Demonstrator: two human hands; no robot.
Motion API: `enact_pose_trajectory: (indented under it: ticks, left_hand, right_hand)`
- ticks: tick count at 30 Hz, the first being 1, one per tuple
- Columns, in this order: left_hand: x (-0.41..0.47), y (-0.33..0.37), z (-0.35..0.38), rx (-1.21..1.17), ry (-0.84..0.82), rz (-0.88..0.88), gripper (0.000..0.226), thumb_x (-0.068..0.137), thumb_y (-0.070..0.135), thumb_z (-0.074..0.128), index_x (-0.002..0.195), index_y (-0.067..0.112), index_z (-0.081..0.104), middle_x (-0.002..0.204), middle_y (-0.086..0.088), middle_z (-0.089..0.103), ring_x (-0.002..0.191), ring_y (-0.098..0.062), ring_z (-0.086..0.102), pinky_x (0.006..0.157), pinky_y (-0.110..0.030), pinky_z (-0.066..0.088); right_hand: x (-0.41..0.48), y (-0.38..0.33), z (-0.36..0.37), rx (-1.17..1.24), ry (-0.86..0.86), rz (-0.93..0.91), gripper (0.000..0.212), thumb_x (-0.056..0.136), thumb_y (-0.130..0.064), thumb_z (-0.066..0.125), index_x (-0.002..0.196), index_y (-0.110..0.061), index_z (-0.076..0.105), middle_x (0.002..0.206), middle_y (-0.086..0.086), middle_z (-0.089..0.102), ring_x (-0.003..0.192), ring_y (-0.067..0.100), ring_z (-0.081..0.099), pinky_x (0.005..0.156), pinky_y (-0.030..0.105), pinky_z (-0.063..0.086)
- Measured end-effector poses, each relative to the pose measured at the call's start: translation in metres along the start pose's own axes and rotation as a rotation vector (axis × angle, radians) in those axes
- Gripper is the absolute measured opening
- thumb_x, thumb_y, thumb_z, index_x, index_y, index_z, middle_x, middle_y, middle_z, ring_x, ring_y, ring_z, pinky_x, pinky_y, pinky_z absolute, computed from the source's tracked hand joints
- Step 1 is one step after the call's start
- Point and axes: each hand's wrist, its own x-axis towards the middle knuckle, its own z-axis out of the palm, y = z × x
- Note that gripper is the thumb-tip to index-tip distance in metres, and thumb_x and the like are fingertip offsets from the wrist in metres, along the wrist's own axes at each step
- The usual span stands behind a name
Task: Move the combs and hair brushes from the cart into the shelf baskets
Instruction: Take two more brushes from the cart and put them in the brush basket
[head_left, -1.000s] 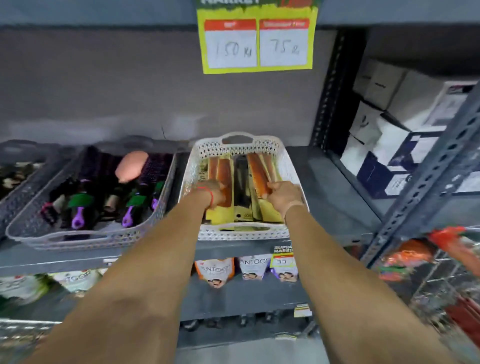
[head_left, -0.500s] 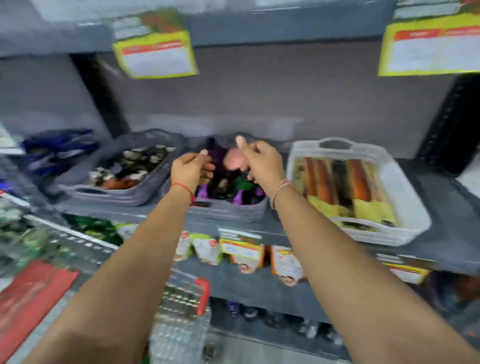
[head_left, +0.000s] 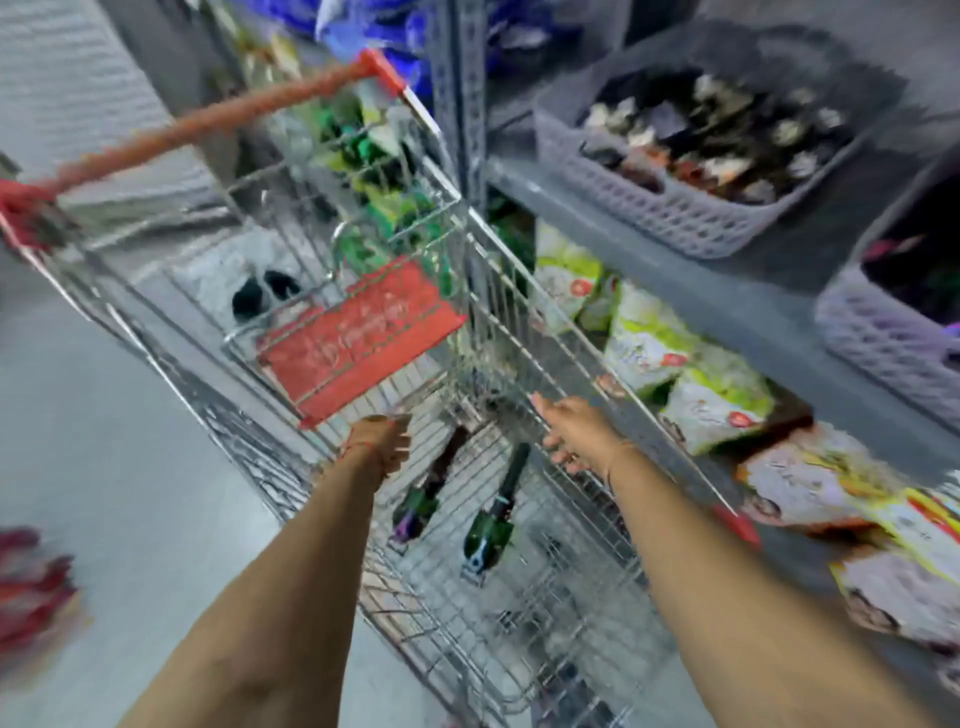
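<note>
Hands: our left hand (head_left: 382, 444) and right hand (head_left: 576, 431) are open and empty, reaching down | Left: two dark plastic hair brushes (head_left: 491, 519) lie in the silver wire cart (head_left: 483, 312) | Done: grey plastic shelf baskets (head_left: 670, 208) already look full.

We see the cart (head_left: 363, 249) open at the top, with free room between our hands over two brushes (head_left: 488, 514) on its wire floor. The red flap (head_left: 358, 338) blocks the near end; the shelf edge (head_left: 675, 270) seemingly crowds the right side.
</note>
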Motion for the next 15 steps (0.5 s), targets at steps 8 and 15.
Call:
enact_pose_trajectory:
  ticks: [8,15]
  left_hand:
    - [0.093,-0.086,0.033,0.093,0.092,-0.264,0.041,0.090,0.006,0.053,0.128,-0.008,0.050,0.067,0.003,0.048,0.058,-0.008,0.045,0.031,-0.007,0.041]
    - [0.151,-0.111,0.057,0.678,0.176,-0.258,0.058,0.084,0.008,0.060,0.138,0.014,0.042,0.139,-0.018,0.043,0.126,-0.034,0.047,0.105,-0.038,0.044]
  right_hand:
    - [0.108,0.088,0.072,-0.225,-0.271,0.294,0.035,0.087,-0.031,0.059,0.113,-0.009,0.054,0.114,0.014,0.060,0.097,0.030,0.059,0.062,0.018,0.050]
    - [0.108,0.139,0.140,-0.248,0.106,0.389,0.079,0.061,-0.041,0.077,0.121,-0.012,0.035,0.120,0.013,0.057,0.086,0.027,0.063,0.062,0.034,0.053]
